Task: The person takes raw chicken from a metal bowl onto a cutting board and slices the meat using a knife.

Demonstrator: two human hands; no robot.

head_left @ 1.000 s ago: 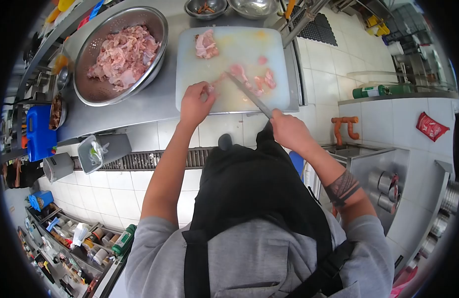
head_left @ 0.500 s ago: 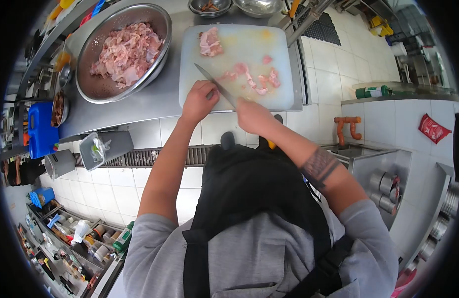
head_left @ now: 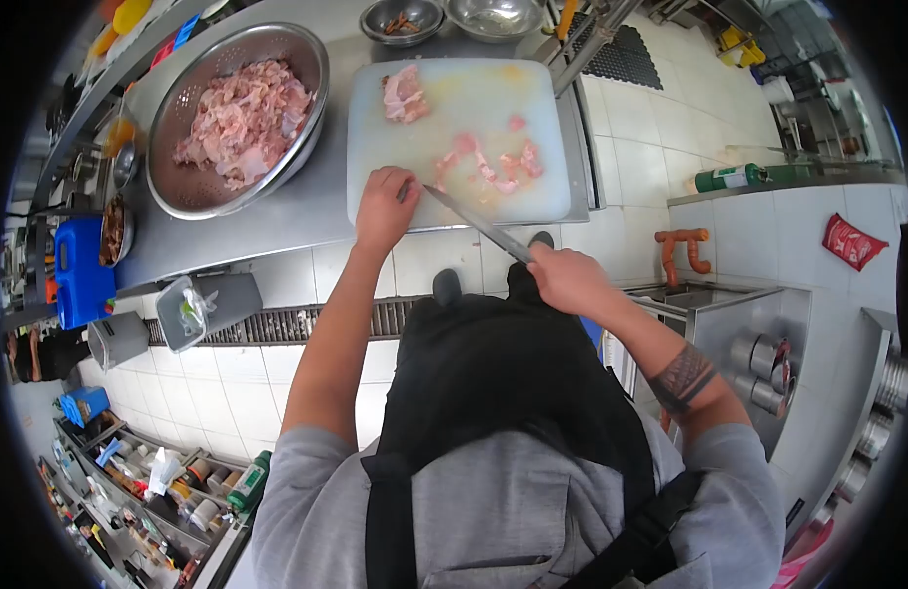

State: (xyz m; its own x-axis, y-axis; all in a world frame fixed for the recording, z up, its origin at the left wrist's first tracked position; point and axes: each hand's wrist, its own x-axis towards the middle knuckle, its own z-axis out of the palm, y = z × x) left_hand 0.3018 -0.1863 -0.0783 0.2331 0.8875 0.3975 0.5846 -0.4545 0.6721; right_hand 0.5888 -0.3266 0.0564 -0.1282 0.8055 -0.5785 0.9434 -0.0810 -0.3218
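Observation:
My right hand (head_left: 569,279) grips a knife (head_left: 478,224) by its handle, off the near edge of the white cutting board (head_left: 375,147). The blade slants up and left, its tip close to the fingers of my left hand (head_left: 387,204). Those fingers are curled closed at the board's near left edge; whatever they hold, if anything, I cannot make out. A larger piece of raw meat (head_left: 406,95) lies at the board's far left. Small meat scraps (head_left: 488,169) are scattered right of centre.
Left of the board stands a metal colander (head_left: 169,177) heaped with raw meat (head_left: 243,123). Two metal bowls (head_left: 400,22) sit behind the board. A grey bin (head_left: 184,319) stands below the steel counter (head_left: 267,231), near a blue jug (head_left: 83,270).
My right hand has drawn the knife back toward my body and to the right, its blade sliding away past my left hand. My left hand stays near the same spot, fingers curled.

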